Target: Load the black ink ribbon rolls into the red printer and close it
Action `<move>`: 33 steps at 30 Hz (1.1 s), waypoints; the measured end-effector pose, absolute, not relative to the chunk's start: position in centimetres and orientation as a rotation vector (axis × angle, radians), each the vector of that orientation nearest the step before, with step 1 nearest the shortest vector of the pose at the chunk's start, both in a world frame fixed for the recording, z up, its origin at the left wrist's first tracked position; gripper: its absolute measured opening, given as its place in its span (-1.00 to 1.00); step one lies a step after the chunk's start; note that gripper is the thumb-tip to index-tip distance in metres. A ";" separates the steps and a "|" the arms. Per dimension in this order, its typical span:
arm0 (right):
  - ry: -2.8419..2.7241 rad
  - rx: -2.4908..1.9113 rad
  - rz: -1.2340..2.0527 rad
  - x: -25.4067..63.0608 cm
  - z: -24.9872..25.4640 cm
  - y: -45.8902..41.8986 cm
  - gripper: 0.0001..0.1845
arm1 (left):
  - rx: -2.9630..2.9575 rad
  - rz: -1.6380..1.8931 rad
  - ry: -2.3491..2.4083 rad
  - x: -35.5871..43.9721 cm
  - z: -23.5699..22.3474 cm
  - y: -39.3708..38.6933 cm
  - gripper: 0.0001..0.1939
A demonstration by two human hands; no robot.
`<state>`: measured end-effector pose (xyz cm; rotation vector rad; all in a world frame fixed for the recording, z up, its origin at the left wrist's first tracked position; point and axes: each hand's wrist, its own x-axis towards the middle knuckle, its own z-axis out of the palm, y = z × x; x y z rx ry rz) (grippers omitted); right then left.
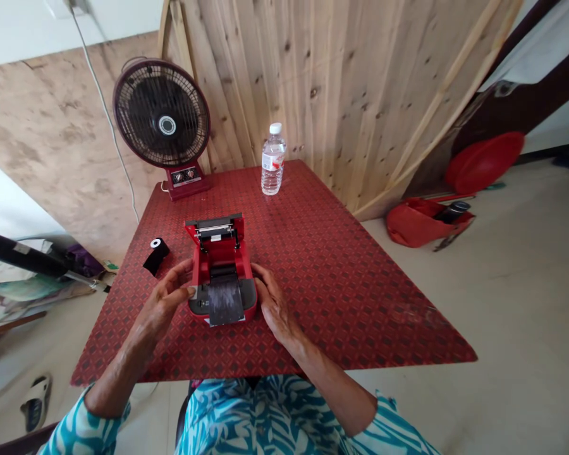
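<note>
A red compact printer [222,265] stands on the table with its lid raised, showing metal rollers at the top. A dark ribbon film [225,301] lies over its front. My left hand [164,302] is at the printer's left side, its fingertips pinched on a small pale tab [193,292]. The tab's connection to the film is hidden. My right hand [275,306] rests against the printer's right side, fingers apart and holding nothing. Left of the printer, a black ribbon roll with a white core [156,256] lies on the tabletop, out of reach of my fingertips.
The red patterned table [341,297] has a fan [162,114] and a water bottle [272,159] at its far edge. A wooden wall stands behind. A red bag [424,221] lies on the floor at right, and a black tube [19,253] projects at left.
</note>
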<state>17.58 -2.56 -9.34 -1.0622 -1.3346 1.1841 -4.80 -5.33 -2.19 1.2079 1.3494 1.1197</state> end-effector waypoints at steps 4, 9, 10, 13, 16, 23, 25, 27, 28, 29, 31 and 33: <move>-1.353 -1.031 1.145 17.4 -9.9 -2.2 -0.62 | 1.909 1.078 1.565 -4.5 -0.3 -4.1 -0.62; -1.348 -1.011 1.118 17.2 -10.1 -2.0 -0.61 | 2.535 0.313 1.483 -1.8 1.9 0.0 -0.71; -1.353 -1.010 1.116 17.2 -10.1 -2.0 -0.61 | 2.561 0.119 1.501 -1.2 2.2 0.8 -0.71; -1.372 -1.010 1.108 17.2 -10.1 -2.0 -0.60 | 2.527 -0.318 1.531 0.2 2.8 2.7 -0.71; -1.379 -1.000 1.108 17.2 -9.9 -1.9 -0.61 | 2.508 -0.429 1.486 0.5 3.0 3.4 -0.71; -1.382 -1.001 1.100 17.3 -9.9 -2.0 -0.61 | 2.517 -0.247 1.369 -0.5 2.7 3.0 -0.67; -1.380 -1.002 1.109 17.3 -9.9 -2.0 -0.61 | 2.533 -0.068 1.377 -1.0 3.3 2.3 -0.67; -1.381 -1.007 1.120 17.4 -9.8 -2.1 -0.61 | 2.535 0.156 1.370 -1.9 4.5 1.1 -0.64; -1.379 -1.011 1.124 17.4 -9.8 -2.1 -0.61 | 2.519 0.279 1.370 -2.5 5.3 0.4 -0.62; -1.376 -1.013 1.128 17.5 -9.7 -2.2 -0.61 | 2.473 0.394 1.403 -3.3 6.1 -0.3 -0.58; -1.370 -1.015 1.137 17.6 -9.7 -2.3 -0.62 | 2.334 0.634 1.521 -5.3 7.6 -1.3 -0.52; -1.362 -1.022 1.148 17.6 -9.6 -2.4 -0.63 | 2.171 0.862 1.693 -7.7 8.7 -1.5 -0.50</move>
